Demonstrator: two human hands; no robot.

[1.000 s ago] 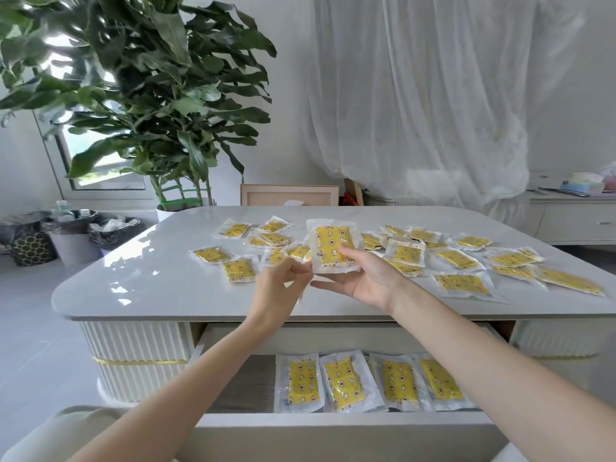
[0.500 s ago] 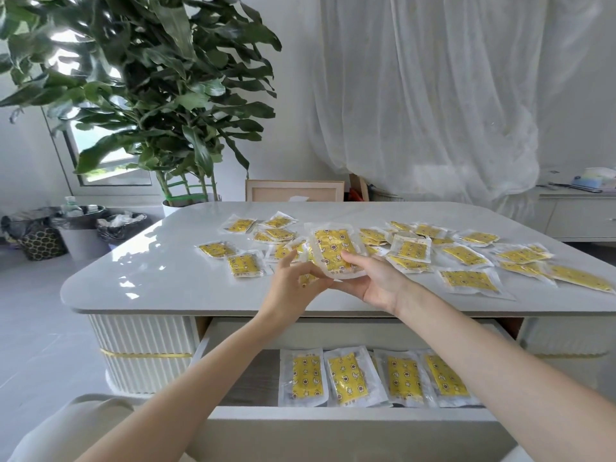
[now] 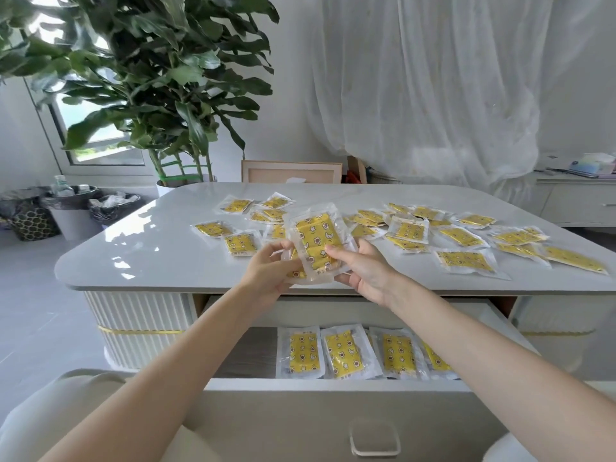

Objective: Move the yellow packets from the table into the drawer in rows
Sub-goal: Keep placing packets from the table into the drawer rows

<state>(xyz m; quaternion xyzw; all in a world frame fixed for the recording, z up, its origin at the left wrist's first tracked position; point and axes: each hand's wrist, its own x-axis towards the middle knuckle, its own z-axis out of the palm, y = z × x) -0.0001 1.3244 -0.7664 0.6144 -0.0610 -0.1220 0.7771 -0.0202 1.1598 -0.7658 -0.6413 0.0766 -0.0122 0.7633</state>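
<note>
Both hands are raised close together over the near edge of the table (image 3: 133, 258), above the open drawer (image 3: 300, 384). The left hand (image 3: 266, 273) and the right hand (image 3: 365, 276) both grip the held packets (image 3: 316, 240), a small overlapping stack tilted up toward the camera. The right thumb presses on the face of the top packet, with the fingers behind it. The left fingers curl round the stack's lower left edge. The number of packets in the stack cannot be told. One face is clear, and only a strip of yellow shows beneath it near the left palm.

The drawer row (image 3: 343, 353) lies side by side against the drawer's front wall. Three packets are plainly visible, and a fourth at the right end is largely covered by the right forearm. The drawer beyond that forearm is hidden. Wood-grain floor shows to the left of the row.

The loose packets (image 3: 463, 236) are scattered across the far and right parts of the table, several overlapping. Those directly behind the hands are partly hidden. The print on the packets is too small to read.

The drawer handle (image 3: 375, 436) sits low on the drawer front. Behind the table, the plant (image 3: 150, 78) is cut off at the top edge, and its pot is mostly hidden by the table.
</note>
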